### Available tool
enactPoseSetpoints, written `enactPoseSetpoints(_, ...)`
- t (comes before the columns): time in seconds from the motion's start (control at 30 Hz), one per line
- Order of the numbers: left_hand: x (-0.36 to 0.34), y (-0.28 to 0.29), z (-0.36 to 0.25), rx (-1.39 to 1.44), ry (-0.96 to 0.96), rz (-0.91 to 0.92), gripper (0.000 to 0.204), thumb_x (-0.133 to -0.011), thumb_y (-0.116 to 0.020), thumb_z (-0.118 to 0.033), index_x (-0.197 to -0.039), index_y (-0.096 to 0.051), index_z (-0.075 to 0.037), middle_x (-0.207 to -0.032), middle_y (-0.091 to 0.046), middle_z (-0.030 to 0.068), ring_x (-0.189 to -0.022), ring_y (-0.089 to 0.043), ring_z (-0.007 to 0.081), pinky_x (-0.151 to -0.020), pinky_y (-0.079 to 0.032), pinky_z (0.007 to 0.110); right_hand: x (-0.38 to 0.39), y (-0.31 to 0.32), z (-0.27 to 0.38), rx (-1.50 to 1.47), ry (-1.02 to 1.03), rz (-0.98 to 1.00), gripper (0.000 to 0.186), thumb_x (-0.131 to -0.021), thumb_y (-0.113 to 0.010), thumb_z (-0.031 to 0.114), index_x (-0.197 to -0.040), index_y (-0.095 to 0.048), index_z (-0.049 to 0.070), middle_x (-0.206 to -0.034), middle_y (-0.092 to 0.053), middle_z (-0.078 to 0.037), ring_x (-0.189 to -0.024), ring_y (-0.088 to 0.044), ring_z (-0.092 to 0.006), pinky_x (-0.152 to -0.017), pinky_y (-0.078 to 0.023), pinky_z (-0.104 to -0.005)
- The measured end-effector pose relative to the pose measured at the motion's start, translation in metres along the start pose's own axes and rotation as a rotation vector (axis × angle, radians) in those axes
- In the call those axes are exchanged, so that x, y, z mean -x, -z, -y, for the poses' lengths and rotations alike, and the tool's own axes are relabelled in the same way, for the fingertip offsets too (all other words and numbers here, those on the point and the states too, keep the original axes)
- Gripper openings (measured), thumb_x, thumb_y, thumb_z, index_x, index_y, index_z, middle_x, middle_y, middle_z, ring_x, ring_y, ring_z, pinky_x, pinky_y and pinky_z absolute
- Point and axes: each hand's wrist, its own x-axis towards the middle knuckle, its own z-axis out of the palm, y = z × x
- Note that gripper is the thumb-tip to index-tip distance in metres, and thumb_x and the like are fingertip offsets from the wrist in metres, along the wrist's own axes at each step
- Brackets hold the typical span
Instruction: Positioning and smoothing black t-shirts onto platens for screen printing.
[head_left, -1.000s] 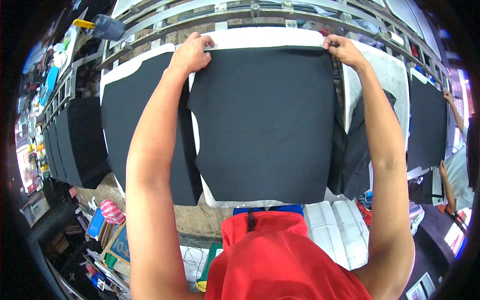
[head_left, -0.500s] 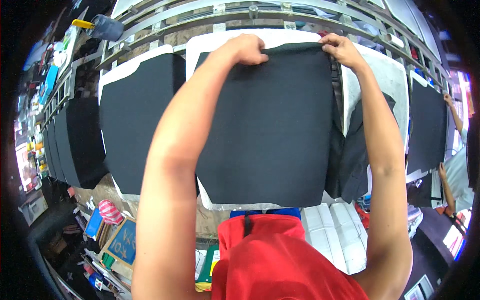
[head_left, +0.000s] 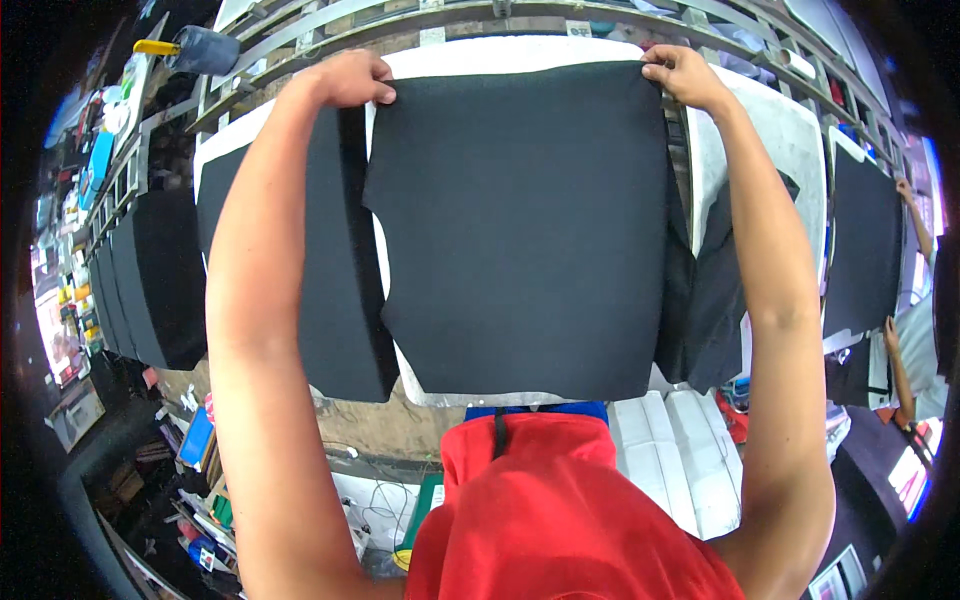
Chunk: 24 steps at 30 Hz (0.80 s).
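A black cloth panel (head_left: pixel 520 230) lies over a white board (head_left: pixel 510 55) in front of me, its far edge just short of the board's far rim. Its left edge is uneven, with a strip of white showing beside it. My left hand (head_left: pixel 355 80) pinches the cloth's far left corner between thumb and fingers. At the far right corner, my right hand (head_left: pixel 685 76) grips the same edge in a pinch. Between the two hands that edge runs nearly straight. Another black cloth (head_left: pixel 720 300) hangs in folds over the board to the right, partly behind my right arm.
Boards with black cloth (head_left: pixel 335 250) stand to the left, more (head_left: pixel 160 280) beyond. A metal rail frame (head_left: pixel 400 25) runs along the far side. A container with a yellow handle (head_left: pixel 205 50) sits on it at far left. At far right a co-worker's hands (head_left: pixel 890 335) touch another black-covered board (head_left: pixel 865 240).
My left hand has moved left along the far edge, and the cloth's far left part is now spread out to that corner. My right hand keeps its hold at the right corner.
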Motion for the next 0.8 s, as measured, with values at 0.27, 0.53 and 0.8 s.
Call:
enactPoseSetpoints(0.27, -0.003, -0.012, 0.013, 0.082, 0.05, -0.051, 0.022, -0.084, -0.068, -0.024, -0.087, -0.067, -0.003, -0.072, -0.064, 0.0056, -0.069, -0.06, 0.0162, -0.069, -0.047, 0.034, -0.005, 0.003, 0.018, 0.062, -0.009, 0.013, 0.026, -0.085, -0.066, 0.02, -0.104, -0.068, 0.002, -0.089, -0.069, -0.014, -0.083, -0.064, -0.0226, -0.079, -0.048, -0.0347)
enactPoseSetpoints(0.53, -0.012, -0.027, 0.009, 0.096, 0.055, -0.106, 0.022, -0.086, -0.065, -0.024, -0.093, -0.068, -0.003, -0.081, -0.069, 0.0094, -0.077, -0.064, 0.0209, -0.073, -0.048, 0.036, -0.01, -0.002, 0.015, 0.166, -0.132, 0.084, 0.025, -0.08, -0.061, 0.012, -0.101, -0.066, 0.0, -0.087, -0.068, -0.018, -0.085, -0.066, -0.0303, -0.081, -0.05, -0.0394)
enactPoseSetpoints(0.8, 0.085, -0.07, -0.018, 0.413, 0.093, -0.838, 0.025, -0.092, -0.059, -0.021, -0.11, -0.063, -0.004, -0.101, -0.069, 0.0133, -0.09, -0.067, 0.0227, -0.082, -0.051, 0.033, 0.114, -0.015, 0.087, 0.126, -0.074, -0.422, 0.022, -0.09, -0.058, 0.017, -0.101, -0.061, -0.001, -0.092, -0.066, -0.02, -0.087, -0.063, -0.04, -0.078, -0.05, -0.0401)
